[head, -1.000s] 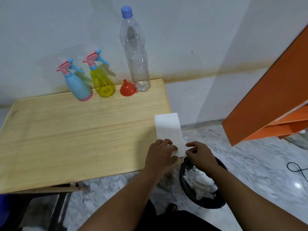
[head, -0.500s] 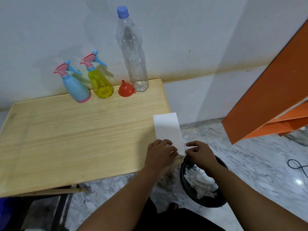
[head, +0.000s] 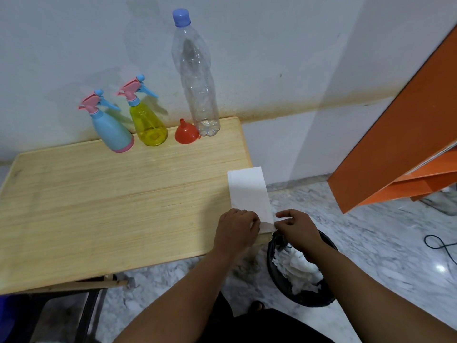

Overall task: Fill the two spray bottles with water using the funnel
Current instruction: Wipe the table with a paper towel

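A blue spray bottle (head: 110, 128) and a yellow spray bottle (head: 146, 120), both with pink-and-blue trigger heads, stand at the back of the wooden table (head: 99, 199). To their right an orange funnel (head: 186, 133) sits mouth down beside a tall clear plastic bottle (head: 196, 80) with a blue cap, which looks nearly empty. A white tissue sheet (head: 249, 193) lies over the table's right front corner. My left hand (head: 236, 230) and my right hand (head: 298, 227) pinch its near edge from either side.
A black waste bin (head: 277, 273) holding crumpled white tissue stands on the marble floor under my right hand. An orange cabinet (head: 400, 154) juts in at the right. A dark cable (head: 442, 246) lies on the floor at far right. The wall runs behind the table.
The view has shifted slightly. Both hands stay at the tissue's near edge, barely moved.
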